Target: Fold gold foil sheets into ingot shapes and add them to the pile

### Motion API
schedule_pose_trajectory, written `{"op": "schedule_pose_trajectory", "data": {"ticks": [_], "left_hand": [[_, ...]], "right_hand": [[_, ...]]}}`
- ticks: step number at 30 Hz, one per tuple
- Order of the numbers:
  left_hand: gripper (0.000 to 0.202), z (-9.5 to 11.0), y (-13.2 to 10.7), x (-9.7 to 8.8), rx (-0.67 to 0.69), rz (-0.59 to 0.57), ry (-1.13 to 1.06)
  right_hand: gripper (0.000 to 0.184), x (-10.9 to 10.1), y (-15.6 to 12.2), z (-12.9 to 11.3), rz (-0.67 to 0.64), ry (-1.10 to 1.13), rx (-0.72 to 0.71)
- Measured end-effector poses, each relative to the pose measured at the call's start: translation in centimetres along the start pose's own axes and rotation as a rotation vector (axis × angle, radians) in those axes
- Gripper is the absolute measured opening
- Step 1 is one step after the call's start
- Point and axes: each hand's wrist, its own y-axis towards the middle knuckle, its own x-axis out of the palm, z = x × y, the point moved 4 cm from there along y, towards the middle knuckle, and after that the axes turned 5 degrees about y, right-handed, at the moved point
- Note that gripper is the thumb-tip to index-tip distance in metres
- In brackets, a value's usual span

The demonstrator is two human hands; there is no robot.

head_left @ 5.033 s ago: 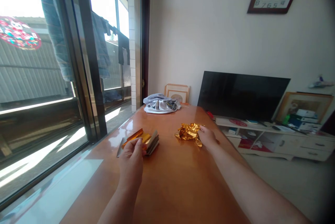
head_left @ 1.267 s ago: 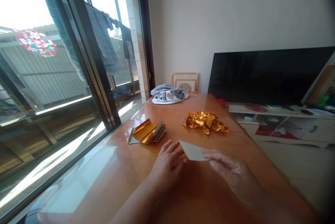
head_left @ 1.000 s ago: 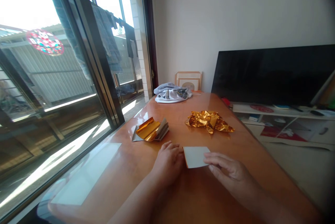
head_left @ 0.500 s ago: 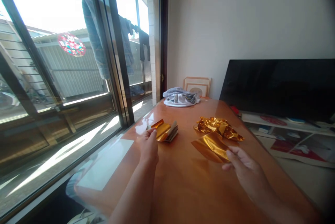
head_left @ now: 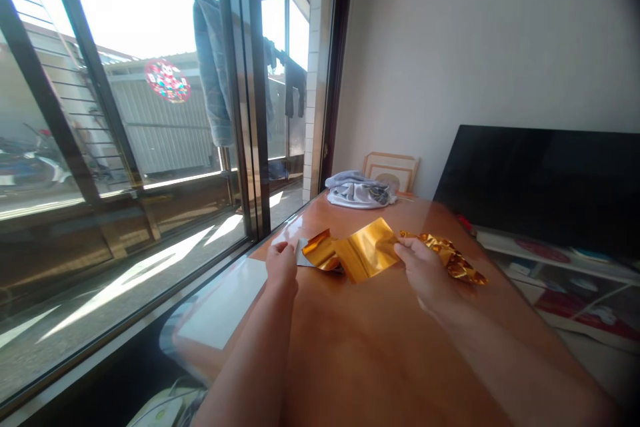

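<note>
A flat, shiny gold foil sheet (head_left: 369, 250) is pinched by its right edge in my right hand (head_left: 423, 270). It is held above the table, its left side overlapping the stack of foil sheets (head_left: 320, 252). The top sheet of that stack is gold and curls up, with a grey sheet showing at its left. My left hand (head_left: 281, 267) is closed right beside the stack's left end; what its fingertips hold, if anything, is hidden. Behind my right hand lies a pile of crumpled gold foil (head_left: 457, 264), partly covered by the hand.
A glossy brown table (head_left: 350, 347) runs away from me. White paper (head_left: 225, 304) lies at its left side. Folded grey-white cloth (head_left: 357, 190) and framed pictures (head_left: 393, 170) are at the far end. A large black television (head_left: 540, 187) stands right; glass windows (head_left: 165, 134) line the left.
My right hand has brought the foil sheet left and up, from in front of the crumpled pile to the stack. My left hand stays by the stack. The view has turned slightly left.
</note>
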Motion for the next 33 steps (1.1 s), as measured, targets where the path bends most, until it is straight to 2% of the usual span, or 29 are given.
{"op": "schedule_pose_trajectory", "data": {"ticks": [3, 8, 11, 14, 21, 26, 29, 33], "left_hand": [[0.028, -0.7, 1.3, 0.4, 0.055, -0.026, 0.209], [0.025, -1.5, 2.0, 0.5, 0.108, -0.039, 0.535], [0.023, -1.8, 1.8, 0.7, 0.155, -0.061, 0.665], [0.022, -2.0, 1.8, 1.0, 0.207, -0.075, 0.756], [0.02, -2.4, 2.1, 1.4, 0.265, -0.08, 0.826], [0.021, -2.0, 1.8, 1.0, 0.286, -0.039, 0.794], [0.028, -1.3, 1.6, 0.2, 0.312, 0.027, 0.75], [0.032, 0.1, 1.1, -0.4, 0.438, 0.11, 0.645]], "right_hand": [[0.031, 3.1, 2.5, 0.1, -0.002, -0.168, -0.115], [0.031, 7.3, 5.8, 0.9, 0.03, -0.288, -0.185], [0.034, 8.8, 6.9, 1.6, 0.045, -0.335, -0.191], [0.035, 9.3, 7.5, 2.6, 0.05, -0.383, -0.18], [0.036, 8.8, 8.0, 4.7, 0.073, -0.45, -0.139], [0.038, 7.9, 7.5, 4.7, 0.098, -0.415, -0.152], [0.041, 6.3, 6.6, 4.1, 0.124, -0.376, -0.19], [0.045, 2.0, 4.9, 3.0, 0.182, -0.351, -0.223]]}}
